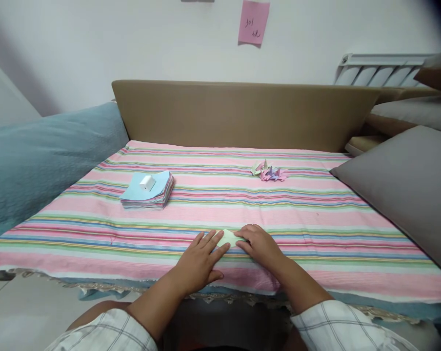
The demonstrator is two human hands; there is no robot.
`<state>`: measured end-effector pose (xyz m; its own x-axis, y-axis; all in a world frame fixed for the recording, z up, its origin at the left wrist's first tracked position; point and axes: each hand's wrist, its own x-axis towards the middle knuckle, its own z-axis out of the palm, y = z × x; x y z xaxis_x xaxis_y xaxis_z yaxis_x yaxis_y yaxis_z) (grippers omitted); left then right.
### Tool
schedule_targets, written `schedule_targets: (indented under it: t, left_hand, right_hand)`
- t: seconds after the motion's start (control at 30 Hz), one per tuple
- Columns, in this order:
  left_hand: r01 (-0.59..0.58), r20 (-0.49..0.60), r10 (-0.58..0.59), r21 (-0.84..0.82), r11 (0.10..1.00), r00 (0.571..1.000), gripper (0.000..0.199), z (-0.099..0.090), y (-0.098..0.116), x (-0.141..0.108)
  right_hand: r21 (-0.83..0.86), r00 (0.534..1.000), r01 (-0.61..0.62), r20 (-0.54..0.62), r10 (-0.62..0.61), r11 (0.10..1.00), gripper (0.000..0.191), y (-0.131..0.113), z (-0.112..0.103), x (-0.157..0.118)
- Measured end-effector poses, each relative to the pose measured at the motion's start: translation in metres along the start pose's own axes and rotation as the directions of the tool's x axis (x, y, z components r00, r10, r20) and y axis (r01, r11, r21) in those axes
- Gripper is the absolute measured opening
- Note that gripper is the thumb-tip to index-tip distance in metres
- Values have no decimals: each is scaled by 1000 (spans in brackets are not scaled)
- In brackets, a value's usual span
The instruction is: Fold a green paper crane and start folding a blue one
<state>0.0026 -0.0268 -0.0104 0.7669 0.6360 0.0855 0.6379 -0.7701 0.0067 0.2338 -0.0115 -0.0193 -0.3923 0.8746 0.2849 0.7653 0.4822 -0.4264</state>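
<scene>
A small piece of folded pale green paper (pixel 228 238) lies on the striped cloth in front of me. My left hand (pixel 198 258) is spread out flat, its fingertips pressing on the paper's left side. At the paper's right end, my right hand (pixel 261 247) has its thumb and index finger closed on the edge, with the other fingers curled. Farther back on the right sits a small cluster of folded paper pieces (pixel 270 172) in green, pink and purple.
A thick stack of coloured paper sheets (pixel 142 190) stands at the left with a small white block (pixel 147 183) on top. The striped cloth (pixel 220 209) covers the seat. Blue padding (pixel 52 156) borders the left, a grey cushion (pixel 407 180) the right, a brown backrest (pixel 242 114) behind.
</scene>
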Motion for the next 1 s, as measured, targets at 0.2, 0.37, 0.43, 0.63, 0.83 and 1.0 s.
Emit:
schedule_targets:
  t: [0.2, 0.37, 0.43, 0.63, 0.83, 1.0]
  left_hand:
    - [-7, 7, 7, 0, 1000, 1000, 76, -1, -1, 2]
    - [-8, 7, 8, 11, 1000, 1000, 75, -1, 0, 2]
    - [-9, 1, 9, 13, 1000, 1000, 76, -1, 0, 1]
    - [-8, -8, 8, 0, 1000, 1000, 79, 3, -2, 1]
    - [5, -11, -5, -17, 1000, 1000, 79, 1, -1, 2]
    - [8, -16, -9, -51, 999, 1000, 77, -6, 3, 3]
  right_hand:
    - [-19, 1000, 5, 3, -4, 1000, 21, -2, -2, -1]
    - [12, 1000, 26, -18, -25, 1000, 30, -9, 1, 4]
    - [-18, 1000, 15, -5, -15, 1000, 34, -13, 3, 6]
    - [-153, 999, 8, 47, -1, 988, 31, -21, 6, 9]
    - [-188, 999, 6, 44, 2, 982, 28, -22, 6, 8]
    - [-165, 999, -9, 35, 15, 986, 29, -22, 6, 8]
